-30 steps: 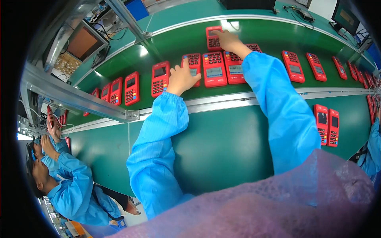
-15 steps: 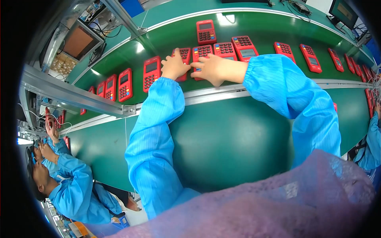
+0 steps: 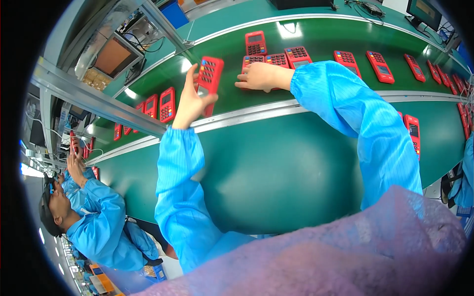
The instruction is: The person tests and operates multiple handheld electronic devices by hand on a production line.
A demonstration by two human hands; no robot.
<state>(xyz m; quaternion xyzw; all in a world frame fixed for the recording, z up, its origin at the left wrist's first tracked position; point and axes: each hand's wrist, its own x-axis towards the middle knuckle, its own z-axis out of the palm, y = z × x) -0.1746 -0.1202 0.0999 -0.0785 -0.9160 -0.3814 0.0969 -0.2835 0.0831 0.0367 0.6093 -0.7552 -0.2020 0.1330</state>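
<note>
My left hand (image 3: 186,102) grips a red card payment terminal (image 3: 211,73), raised and tilted over the green belt. Its thumb is on the near right side and its fingers on the left; part of another red terminal shows beneath. My right hand (image 3: 264,77) lies across the lower end of a red terminal (image 3: 253,60), its bent fingers at that terminal's left edge. Its thumb is hidden. Right beside it are a second terminal (image 3: 277,59), partly covered by the hand, and a third (image 3: 297,56). Behind them lies another terminal (image 3: 256,43).
More red terminals (image 3: 380,67) lie along the belt (image 3: 321,37) on both sides. A metal frame post (image 3: 98,96) crosses at left. On the green bench (image 3: 276,163), a terminal (image 3: 413,130) sits by my right sleeve. A co-worker (image 3: 98,217) in blue sits at left.
My left hand has lifted the terminal it was touching off the belt and moved left with it. My right hand stays over the row. The view has shifted slightly.
</note>
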